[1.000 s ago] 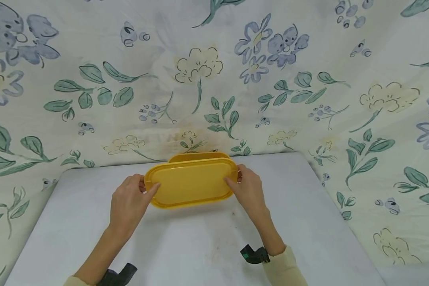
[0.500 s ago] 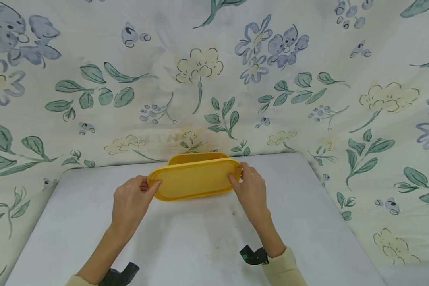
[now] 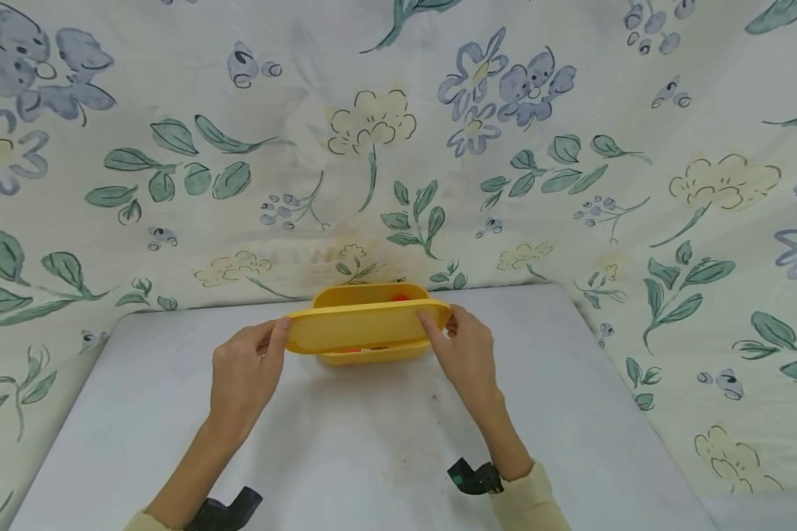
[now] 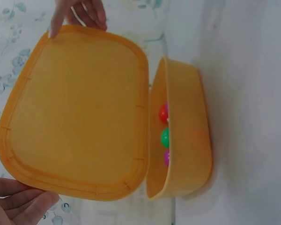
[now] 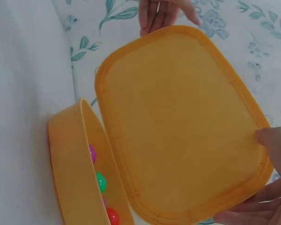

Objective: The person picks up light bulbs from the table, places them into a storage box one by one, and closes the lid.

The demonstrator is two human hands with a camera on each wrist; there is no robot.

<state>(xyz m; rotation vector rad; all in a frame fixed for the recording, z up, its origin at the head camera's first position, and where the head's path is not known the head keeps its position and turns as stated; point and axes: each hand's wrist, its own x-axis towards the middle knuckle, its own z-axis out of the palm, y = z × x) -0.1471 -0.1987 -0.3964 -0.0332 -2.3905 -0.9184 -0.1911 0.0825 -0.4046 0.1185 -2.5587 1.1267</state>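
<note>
My left hand [image 3: 247, 369] pinches the left end of a yellow lid [image 3: 361, 328], and my right hand [image 3: 466, 358] pinches its right end. The lid is tilted above a yellow box [image 3: 375, 358] and hides much of its inside. Between lid and box rim, the left wrist view gives a glimpse of small shiny balls: a red ball [image 4: 163, 113], a green ball [image 4: 165, 138] and a purple ball [image 4: 166, 157]. The right wrist view also has a green ball [image 5: 101, 182] and a red ball [image 5: 113, 216] inside the box.
The box stands near the far edge of a white table [image 3: 345, 457], which carries a few small brownish marks. Behind it hangs a floral cloth [image 3: 438, 221]. Both wrists wear black camera mounts, including one on the right wrist [image 3: 474, 476].
The lid has swung flatter and its lower edge has risen, uncovering the box's front wall and some red inside. My left hand has shifted slightly right; the box has not moved.
</note>
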